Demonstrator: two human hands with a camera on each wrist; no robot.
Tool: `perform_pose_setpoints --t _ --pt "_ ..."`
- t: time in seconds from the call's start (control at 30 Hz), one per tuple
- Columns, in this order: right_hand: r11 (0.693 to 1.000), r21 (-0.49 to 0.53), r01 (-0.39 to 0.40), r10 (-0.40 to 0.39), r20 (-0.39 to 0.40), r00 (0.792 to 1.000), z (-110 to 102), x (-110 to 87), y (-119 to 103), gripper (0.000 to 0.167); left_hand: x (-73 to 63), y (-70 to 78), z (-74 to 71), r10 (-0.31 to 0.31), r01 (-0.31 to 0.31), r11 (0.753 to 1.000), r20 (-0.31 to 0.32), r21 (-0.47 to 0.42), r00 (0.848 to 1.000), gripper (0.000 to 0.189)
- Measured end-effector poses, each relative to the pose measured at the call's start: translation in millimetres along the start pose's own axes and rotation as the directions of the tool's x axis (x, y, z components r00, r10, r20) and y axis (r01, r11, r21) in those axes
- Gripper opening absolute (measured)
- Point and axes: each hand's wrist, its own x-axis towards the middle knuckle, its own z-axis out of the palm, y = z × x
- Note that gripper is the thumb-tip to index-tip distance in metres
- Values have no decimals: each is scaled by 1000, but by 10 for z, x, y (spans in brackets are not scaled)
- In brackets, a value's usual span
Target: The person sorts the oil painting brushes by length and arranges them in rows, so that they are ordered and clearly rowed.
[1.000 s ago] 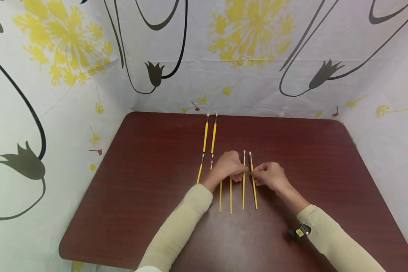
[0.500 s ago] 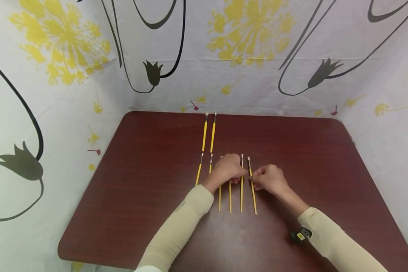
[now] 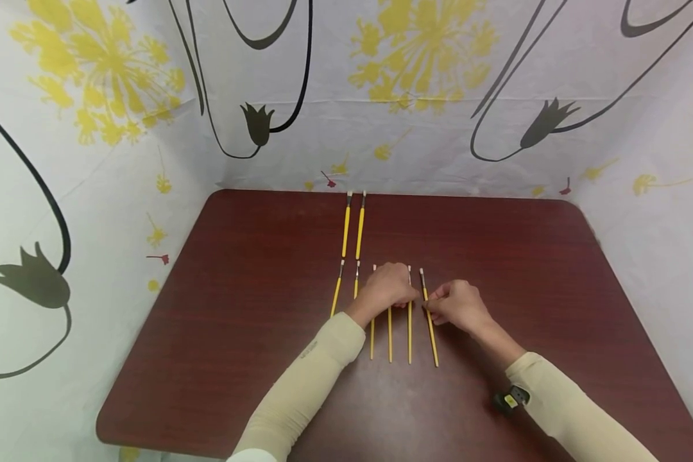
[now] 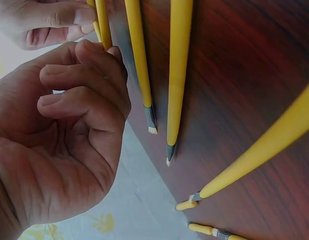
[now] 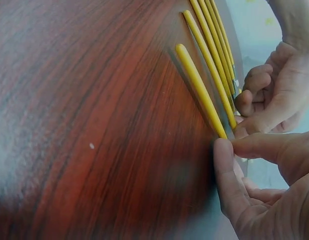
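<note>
My left hand point(image 3: 385, 285) pinches a slim yellow paintbrush point(image 3: 410, 340) near the middle of the table, its pale bristles pointing to the far side. Just to the right, my right hand point(image 3: 459, 305) holds another yellow paintbrush point(image 3: 432, 337) between thumb and fingertip. This one slants a little, its handle end point(image 5: 187, 60) toward my body. The fingertips of both hands are close together in the right wrist view. Under my left wrist lie two more paintbrushes, one point(image 3: 389, 337) beside the other point(image 3: 372, 340), partly covered by the hand. In the left wrist view my left hand's other fingers point(image 4: 79, 100) curl inward.
Two thicker-handled paintbrushes, one point(image 3: 346, 231) left of the other point(image 3: 360, 232), lie at the back edge of the dark red table point(image 3: 254, 256). Closer in, a paintbrush point(image 3: 335, 295) and its neighbour point(image 3: 356, 285) lie left of my left hand. Patterned white cloth point(image 3: 300, 147) surrounds the table.
Both held paintbrushes have slid slightly toward my body, the right one a bit more tilted. The hands have shifted down a little with them; the other paintbrushes stay put.
</note>
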Motion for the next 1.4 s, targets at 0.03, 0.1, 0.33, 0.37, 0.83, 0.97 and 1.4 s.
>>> perform_pose_setpoints --t 0.03,0.1,0.33,0.37,0.83,0.97,1.4 --pt "1000 -3 -2 2 1 1000 2 -1 -5 17 1 3 -1 -1 1 1000 2 14 1000 47" --pt "1000 -12 1 -1 3 1000 1 -8 -14 16 7 7 -4 -3 3 999 6 40 1000 45" --pt "999 -45 9 -9 -1 1000 -4 -6 -7 16 22 -1 -27 -5 3 999 48 44 999 39" --pt "998 -54 13 -13 -4 1000 -7 -3 -2 16 95 -51 40 -4 2 999 42 50 999 40" --pt "994 -100 35 -39 -34 999 3 19 42 17 6 -7 -33 0 -2 999 55 35 998 34" --pt "995 -88 40 -44 -49 998 21 5 49 18 1 -13 -33 6 -8 999 55 33 998 35" --pt "999 -3 36 -36 -49 998 22 9 100 16 -13 0 -29 4 -4 1000 56 -4 998 40"
